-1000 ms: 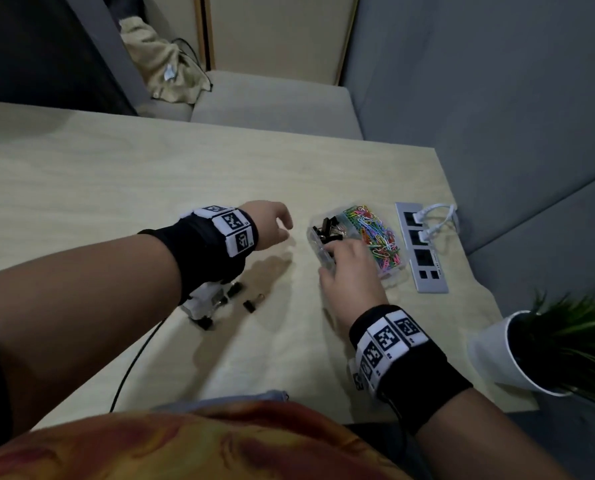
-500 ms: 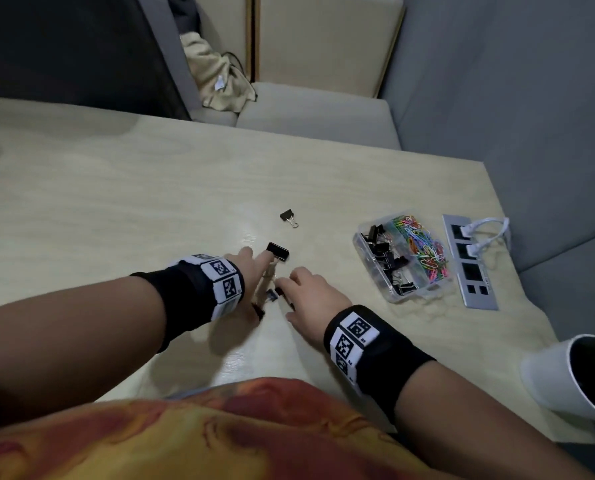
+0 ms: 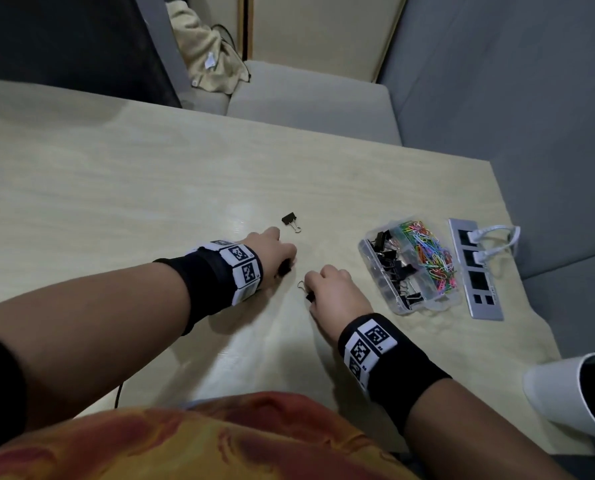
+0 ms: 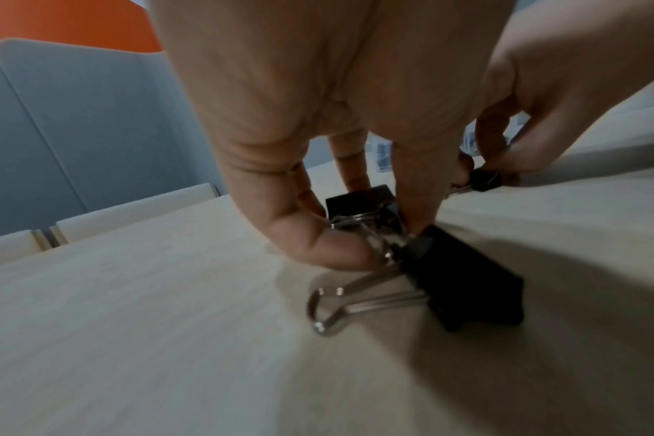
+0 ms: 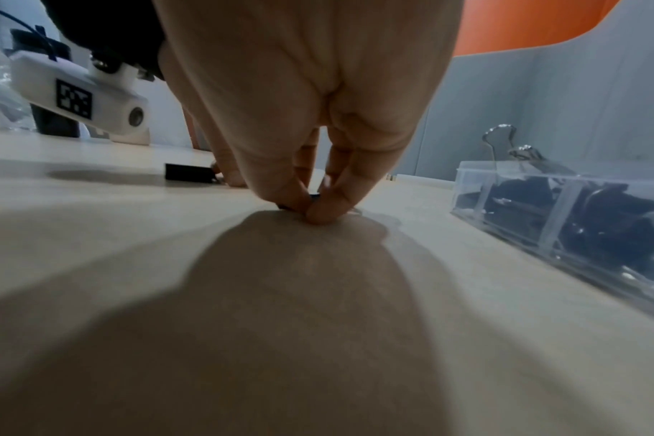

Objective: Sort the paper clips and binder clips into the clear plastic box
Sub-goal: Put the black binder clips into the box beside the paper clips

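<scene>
Left hand (image 3: 275, 252) pinching binder clip (image 4: 359, 206) on surface (image 3: 116, 202); second clip (image 4: 463, 283) lies loose beside fingertips. Right hand (image 3: 334, 294) pinching small clip (image 3: 309, 295) at surface. Clear plastic box (image 3: 410, 265) sits to right, long axis running away from body, right hand nearer. Stray clip (image 3: 290, 221) just beyond left hand.

Since 1 second ago we brought our right hand (image 3: 337, 299) away from the clear plastic box (image 3: 398, 299) to pinch a binder clip (image 3: 309, 295) on the worktop (image 3: 116, 202); our left hand (image 3: 275, 252) lowered onto 2 clips (image 4: 463, 283).
</scene>
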{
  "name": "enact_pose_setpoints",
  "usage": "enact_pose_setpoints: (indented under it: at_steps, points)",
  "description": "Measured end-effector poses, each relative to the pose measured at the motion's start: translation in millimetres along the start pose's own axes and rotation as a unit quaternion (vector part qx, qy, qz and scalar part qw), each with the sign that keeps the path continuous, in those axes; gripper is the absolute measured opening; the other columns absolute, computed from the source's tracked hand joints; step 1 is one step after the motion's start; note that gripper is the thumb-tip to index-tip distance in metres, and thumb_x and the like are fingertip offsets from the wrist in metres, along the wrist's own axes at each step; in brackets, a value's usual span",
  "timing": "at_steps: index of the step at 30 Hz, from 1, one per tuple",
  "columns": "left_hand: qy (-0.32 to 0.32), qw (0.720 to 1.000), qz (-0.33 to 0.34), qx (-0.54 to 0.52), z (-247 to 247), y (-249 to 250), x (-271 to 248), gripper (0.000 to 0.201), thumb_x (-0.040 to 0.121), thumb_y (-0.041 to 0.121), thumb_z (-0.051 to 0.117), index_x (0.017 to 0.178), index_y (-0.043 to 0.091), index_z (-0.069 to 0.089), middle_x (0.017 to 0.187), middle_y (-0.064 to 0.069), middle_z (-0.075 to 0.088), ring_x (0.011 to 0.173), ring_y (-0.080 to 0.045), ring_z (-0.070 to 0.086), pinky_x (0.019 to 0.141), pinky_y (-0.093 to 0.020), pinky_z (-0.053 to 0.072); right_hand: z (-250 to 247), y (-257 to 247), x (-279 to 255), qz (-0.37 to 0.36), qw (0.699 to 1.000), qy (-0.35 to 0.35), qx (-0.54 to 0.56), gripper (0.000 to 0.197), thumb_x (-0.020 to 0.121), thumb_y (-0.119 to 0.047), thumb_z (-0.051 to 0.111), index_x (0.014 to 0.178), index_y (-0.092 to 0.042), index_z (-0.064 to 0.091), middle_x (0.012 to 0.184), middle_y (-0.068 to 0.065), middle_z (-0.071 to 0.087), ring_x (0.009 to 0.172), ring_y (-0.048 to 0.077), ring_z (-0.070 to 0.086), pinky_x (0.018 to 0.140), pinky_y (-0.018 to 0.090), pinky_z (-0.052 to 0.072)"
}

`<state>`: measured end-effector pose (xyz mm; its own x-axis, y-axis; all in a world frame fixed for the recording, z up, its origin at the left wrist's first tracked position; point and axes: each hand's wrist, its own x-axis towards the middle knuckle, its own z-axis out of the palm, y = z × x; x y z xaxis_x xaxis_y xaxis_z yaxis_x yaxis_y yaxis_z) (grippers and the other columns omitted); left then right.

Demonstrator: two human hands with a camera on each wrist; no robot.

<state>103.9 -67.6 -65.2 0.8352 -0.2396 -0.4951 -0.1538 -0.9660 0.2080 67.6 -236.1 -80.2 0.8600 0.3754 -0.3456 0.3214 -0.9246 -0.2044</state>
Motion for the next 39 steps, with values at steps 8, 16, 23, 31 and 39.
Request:
enact_pose_setpoints:
  at_steps: [8, 16, 23, 31, 39]
  points:
    - [-0.002, 0.997, -0.032, -0.076, 6, -9, 3, 0.039, 0.07, 0.018, 0.073, 0.106, 0.026, 0.059, 0.103, -0.003, 0.044, 0.091, -0.029, 0.059, 0.078, -0.036, 0.054, -4, 3, 2, 0.019, 0.998, 0.041, 0.033, 0.023, 0.087, -0.014, 0.05, 0.108, -0.021, 0.058, 0.113, 0.003, 0.048, 0.109, 0.027, 0.043, 0.079, 0.038, 0.048]
    - [0.042, 0.995, -0.055, -0.074, -7, -4, -4, 0.038, 0.069, 0.034, 0.079, 0.102, 0.027, 0.061, 0.093, 0.001, 0.043, 0.083, -0.019, 0.047, 0.069, -0.026, 0.04, 10, -5, -13, -0.079, 0.997, -0.001, -0.024, 0.041, 0.093, -0.007, 0.042, 0.129, -0.025, 0.046, 0.135, 0.003, 0.041, 0.115, 0.031, 0.036, 0.085, 0.04, 0.046]
    - [0.077, 0.992, -0.012, -0.097, -31, 38, -4, 0.028, 0.075, 0.023, 0.067, 0.103, 0.026, 0.063, 0.101, -0.003, 0.059, 0.089, -0.022, 0.057, 0.072, -0.028, 0.046, 11, 24, -30, -0.01, 0.999, 0.041, 0.01, 0.022, 0.086, -0.002, 0.046, 0.1, -0.011, 0.06, 0.11, 0.008, 0.051, 0.097, 0.03, 0.047, 0.069, 0.034, 0.041]
    - [0.112, 0.961, 0.029, -0.251, -50, 116, 19, 0.022, 0.074, 0.017, 0.069, 0.09, 0.029, 0.061, 0.09, 0.0, 0.072, 0.068, -0.018, 0.069, 0.064, -0.027, 0.055, -18, 64, -62, 0.064, 0.964, 0.163, 0.2, 0.015, 0.077, -0.005, 0.06, 0.088, -0.011, 0.068, 0.102, 0.008, 0.056, 0.091, 0.023, 0.057, 0.078, 0.024, 0.039]
    - [0.072, 0.933, 0.029, -0.35, -48, 146, 42, 0.038, 0.085, 0.017, 0.064, 0.122, 0.022, 0.059, 0.119, -0.007, 0.063, 0.104, -0.027, 0.064, 0.089, -0.038, 0.054, -49, 106, -54, 0.183, 0.945, 0.19, 0.194, 0.03, 0.089, -0.018, 0.056, 0.119, -0.016, 0.06, 0.123, 0.008, 0.054, 0.112, 0.023, 0.051, 0.09, 0.025, 0.037]
